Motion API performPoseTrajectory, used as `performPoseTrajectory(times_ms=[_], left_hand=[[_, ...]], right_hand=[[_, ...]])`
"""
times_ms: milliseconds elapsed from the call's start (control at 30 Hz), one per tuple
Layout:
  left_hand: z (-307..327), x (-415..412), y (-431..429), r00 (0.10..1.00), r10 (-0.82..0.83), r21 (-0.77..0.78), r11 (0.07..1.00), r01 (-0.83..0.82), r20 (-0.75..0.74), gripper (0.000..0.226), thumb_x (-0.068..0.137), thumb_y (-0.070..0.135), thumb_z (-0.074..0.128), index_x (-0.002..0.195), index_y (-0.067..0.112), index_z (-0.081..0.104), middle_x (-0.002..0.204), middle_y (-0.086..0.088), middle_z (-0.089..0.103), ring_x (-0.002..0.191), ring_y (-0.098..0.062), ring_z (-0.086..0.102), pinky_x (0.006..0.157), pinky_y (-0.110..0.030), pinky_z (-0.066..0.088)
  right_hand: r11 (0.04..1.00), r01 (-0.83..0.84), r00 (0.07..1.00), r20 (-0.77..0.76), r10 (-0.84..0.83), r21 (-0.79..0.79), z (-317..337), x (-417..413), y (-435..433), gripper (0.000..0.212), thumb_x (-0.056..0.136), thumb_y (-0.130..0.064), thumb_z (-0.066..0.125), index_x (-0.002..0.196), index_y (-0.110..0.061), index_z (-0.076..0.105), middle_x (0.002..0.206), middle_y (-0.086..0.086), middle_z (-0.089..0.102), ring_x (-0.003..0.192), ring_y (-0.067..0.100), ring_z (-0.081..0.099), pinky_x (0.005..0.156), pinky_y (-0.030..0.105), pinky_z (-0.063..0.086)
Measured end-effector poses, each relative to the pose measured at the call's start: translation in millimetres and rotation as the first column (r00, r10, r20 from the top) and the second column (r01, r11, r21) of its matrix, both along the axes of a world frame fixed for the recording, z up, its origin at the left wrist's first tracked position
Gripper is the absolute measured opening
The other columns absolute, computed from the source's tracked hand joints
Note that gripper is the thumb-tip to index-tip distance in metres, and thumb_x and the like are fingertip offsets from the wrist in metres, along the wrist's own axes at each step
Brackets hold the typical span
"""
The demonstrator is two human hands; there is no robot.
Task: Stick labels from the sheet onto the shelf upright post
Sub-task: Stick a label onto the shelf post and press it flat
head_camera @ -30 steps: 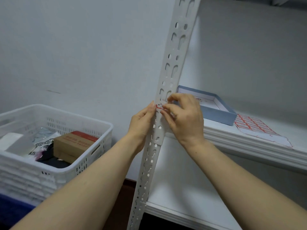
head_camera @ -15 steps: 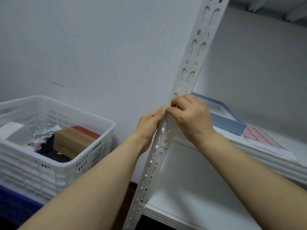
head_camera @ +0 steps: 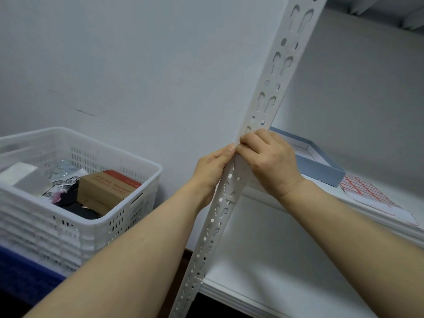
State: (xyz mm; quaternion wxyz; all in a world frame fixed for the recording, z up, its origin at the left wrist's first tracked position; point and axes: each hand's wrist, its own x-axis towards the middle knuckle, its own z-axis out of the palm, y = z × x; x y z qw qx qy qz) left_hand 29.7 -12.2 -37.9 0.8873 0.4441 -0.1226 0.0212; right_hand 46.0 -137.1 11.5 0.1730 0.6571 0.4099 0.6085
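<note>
The shelf upright post point(head_camera: 270, 92) is the biggest thing in front of you. It is a pale, rigid strip punched with holes and keyhole slots, and it leans across the view. Judge it stiff and fixed, so it should take firm pressure, though the slot edges may be sharp. To the left of the post is a white basket point(head_camera: 158, 173) holding a cardboard box point(head_camera: 107, 189) with a red top and a line of print too small to read. To the right of the post, on the shelf board point(head_camera: 390, 226), a blue tray point(head_camera: 321, 167) lies nearest. Beyond it is the label sheet point(head_camera: 367, 193), red-gridded, thin and floppy; lift its labels by a corner. No writing shows on it. Your left hand point(head_camera: 211, 171) grips the post's left edge, and your right hand point(head_camera: 270, 161) curls across its face, fingertips meeting the left thumb. Any label beneath them is hidden, so you cannot tell whether it is seated.
</note>
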Motion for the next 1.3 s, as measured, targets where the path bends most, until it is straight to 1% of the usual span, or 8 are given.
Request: performPoseTrajectory(times_ms=[100,267,433,600,700,800,1033,1300], left_hand=[[0.3,0.4,-0.3,1.000,-0.001,-0.010,1.000,0.001,-0.008,0.024,0.096,0.014,0.051,0.112,0.005,0.067,0.091,0.000,0.073,0.077,-0.005,0.069,0.064,-0.014,0.052],[1.2,-0.4,-0.1,1.000,-0.002,-0.019,1.000,0.002,-0.010,0.019,0.095,0.013,0.052,0.101,0.008,0.069,0.079,0.003,0.074,0.072,-0.004,0.069,0.061,-0.014,0.052],[2.3,-1.6,-0.6,1.000,0.001,-0.030,1.000,-0.002,-0.019,0.022,0.096,0.012,0.052,0.108,0.003,0.067,0.075,0.004,0.073,0.068,-0.004,0.069,0.059,-0.014,0.052],[3.2,-2.3,-1.0,1.000,0.000,-0.029,1.000,0.000,-0.027,0.023,0.096,0.013,0.051,0.109,0.002,0.066,0.071,0.004,0.073,0.065,-0.003,0.068,0.058,-0.014,0.052],[2.5,-1.4,-1.0,1.000,0.003,-0.027,1.000,-0.003,-0.028,0.024,0.096,0.013,0.052,0.111,0.002,0.066,0.075,0.003,0.073,0.066,-0.004,0.069,0.058,-0.014,0.052],[1.8,-0.6,-1.1,0.999,0.012,-0.022,1.000,-0.012,-0.034,0.025,0.096,0.014,0.052,0.113,0.003,0.066,0.084,-0.001,0.072,0.068,-0.004,0.069,0.060,-0.014,0.053],[-0.2,1.9,-1.8,0.998,0.042,0.039,0.998,-0.041,-0.041,0.025,0.096,0.018,0.053,0.114,0.008,0.066,0.096,-0.004,0.071,0.075,-0.005,0.069,0.067,-0.015,0.054],[-1.6,4.0,-1.8,0.998,0.048,0.073,0.996,-0.045,-0.037,0.027,0.097,0.017,0.051,0.117,0.007,0.066,0.092,-0.002,0.071,0.071,-0.003,0.069,0.061,-0.014,0.052]], right_hand=[[1.000,-0.005,1.000,0.025,0.005,-0.008,-0.7,1.2,-0.7,0.019,0.078,0.005,0.060,0.065,-0.008,0.064,0.071,0.005,0.064,0.061,0.024,0.057,0.056,0.030,0.042],[0.999,-0.011,0.999,0.047,0.012,-0.035,-0.5,2.3,-2.1,0.021,0.083,0.004,0.057,0.066,-0.007,0.065,0.072,0.006,0.064,0.061,0.024,0.057,0.057,0.031,0.043],[1.000,-0.005,0.998,0.069,0.007,-0.030,-1.8,3.0,-1.4,0.022,0.084,0.003,0.056,0.066,-0.006,0.065,0.073,0.007,0.064,0.061,0.024,0.057,0.058,0.031,0.040],[1.000,0.005,0.997,0.075,-0.003,-0.027,-2.3,2.7,-1.8,0.020,0.083,0.003,0.058,0.068,-0.007,0.066,0.074,0.007,0.065,0.063,0.025,0.059,0.061,0.031,0.038],[1.000,0.019,0.997,0.080,-0.017,-0.024,-2.7,2.1,-1.3,0.018,0.081,0.003,0.060,0.068,-0.007,0.066,0.074,0.007,0.065,0.064,0.025,0.060,0.062,0.030,0.038],[0.999,0.033,0.996,0.083,-0.031,-0.019,-3.2,1.5,-0.3,0.016,0.079,0.003,0.062,0.069,-0.008,0.066,0.074,0.006,0.064,0.063,0.025,0.059,0.063,0.029,0.036],[0.998,0.060,0.995,0.082,-0.057,-0.027,-2.6,-0.7,1.5,0.017,0.078,0.003,0.060,0.068,-0.009,0.065,0.072,0.006,0.063,0.062,0.024,0.058,0.063,0.030,0.035],[0.995,0.096,0.994,0.060,-0.094,-0.032,-2.7,-2.2,2.0,0.018,0.079,0.001,0.056,0.071,-0.013,0.065,0.077,0.004,0.064,0.066,0.023,0.059,0.063,0.029,0.036]])
